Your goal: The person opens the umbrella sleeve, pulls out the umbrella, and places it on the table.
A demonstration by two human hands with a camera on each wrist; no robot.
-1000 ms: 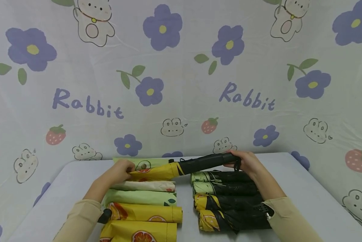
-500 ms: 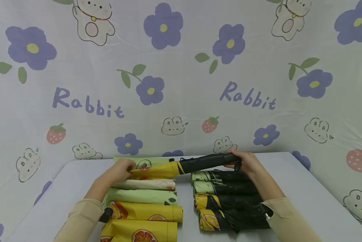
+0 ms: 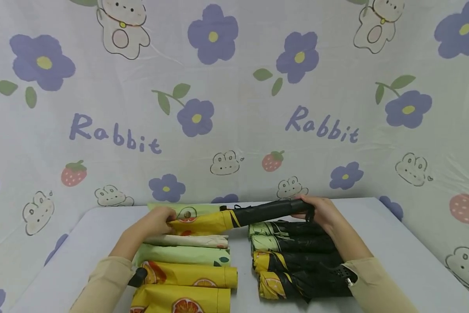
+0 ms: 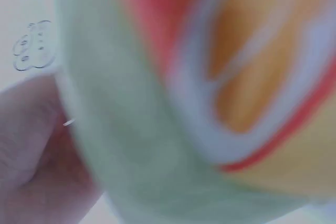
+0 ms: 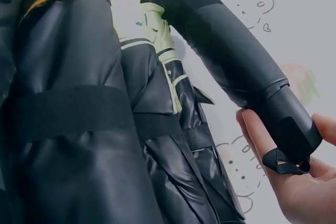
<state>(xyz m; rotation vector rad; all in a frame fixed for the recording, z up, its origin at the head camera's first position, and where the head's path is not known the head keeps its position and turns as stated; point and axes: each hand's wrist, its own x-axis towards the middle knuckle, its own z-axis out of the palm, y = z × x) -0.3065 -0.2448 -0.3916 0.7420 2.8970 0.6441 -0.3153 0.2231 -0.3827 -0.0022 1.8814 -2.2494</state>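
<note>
My left hand [image 3: 158, 221] pinches the closed end of a yellow fruit-print sleeve [image 3: 205, 222] at the back of the table. A folded black umbrella [image 3: 266, 211] with a yellow-striped edge runs into the sleeve's mouth, its tip hidden inside. By its handle [image 5: 291, 124], my right hand [image 3: 321, 211] holds the umbrella, tilted a little upward to the right; fingers and thumb lie on either side of it. A wrist loop [image 5: 283, 162] dangles from the handle's end. In the left wrist view, blurred printed fabric [image 4: 121, 108] covers much of the left hand.
On the left lie a green avocado-print sleeve [image 3: 209, 208], a cream one [image 3: 199, 240], a green one [image 3: 183, 255] and two yellow ones [image 3: 191, 276]. Several folded black umbrellas [image 3: 305, 263] with green or yellow ends line the right. A rabbit-print curtain [image 3: 234, 108] hangs behind the white table [image 3: 105, 224].
</note>
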